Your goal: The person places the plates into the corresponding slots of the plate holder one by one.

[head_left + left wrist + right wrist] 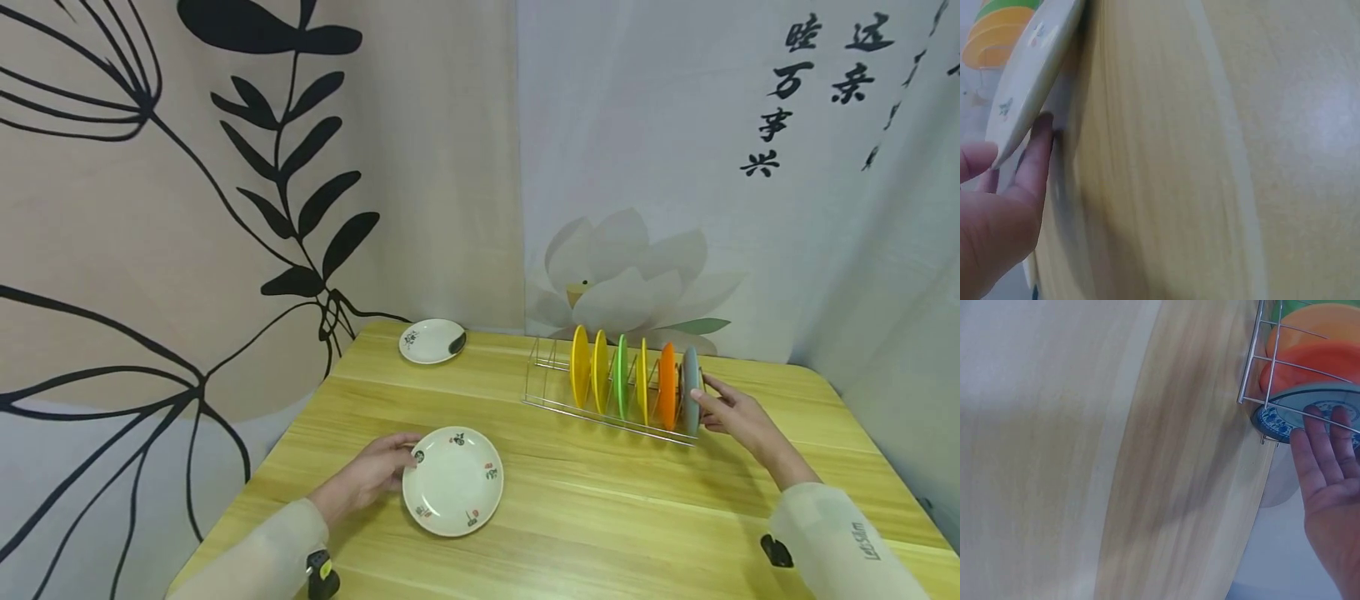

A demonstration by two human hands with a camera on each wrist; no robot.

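Observation:
In the head view my left hand (377,468) pinches the left rim of a white plate (453,492) with small floral motifs. The left wrist view shows that plate (1029,75) tilted above the table, thumb on its upper face and fingers beneath. At the right end of a wire rack (600,421), my right hand (738,418) holds a grey-blue plate (691,387) standing upright, thumb over its near side. Blue patterning on this plate (1275,423) shows in the right wrist view, where the fingertips touch it; the thumb is out of that view.
Left of the grey-blue plate, the rack bears an orange plate (667,387), a green plate (621,377) and several yellow plates (580,367), all upright. A small white dish (429,342) lies near the back edge of the wooden table (570,525). Printed curtains hang behind.

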